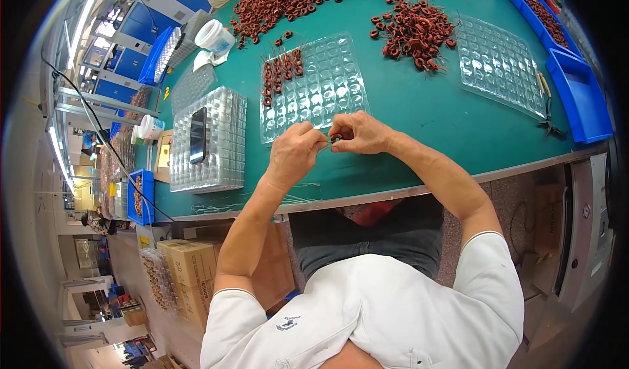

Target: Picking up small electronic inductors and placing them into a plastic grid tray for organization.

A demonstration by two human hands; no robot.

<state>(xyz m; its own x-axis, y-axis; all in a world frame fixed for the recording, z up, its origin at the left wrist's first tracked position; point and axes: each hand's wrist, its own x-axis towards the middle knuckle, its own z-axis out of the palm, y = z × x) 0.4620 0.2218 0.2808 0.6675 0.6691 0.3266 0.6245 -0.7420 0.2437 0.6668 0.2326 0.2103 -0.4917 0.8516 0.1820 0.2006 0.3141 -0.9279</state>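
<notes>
Over the near edge of the green table, my two hands meet fingertip to fingertip. My right hand (362, 134) pinches a small red-brown toroidal coil (335, 137) between thumb and forefinger. My left hand (295, 151) is closed in a pinch right beside the coil; what lies between its fingertips is too small to make out. Just beyond my hands lies a clear plastic blister tray (327, 94), with several similar coils (287, 74) set in its far-left pockets and their wire leads sticking up.
A large heap of coils (282, 5) and a smaller heap (416, 35) lie farther back. Another clear tray (501, 64), pliers (549, 120) and a blue bin (580, 97) are at right. A phone (198, 135) rests on stacked trays (226, 140) at left.
</notes>
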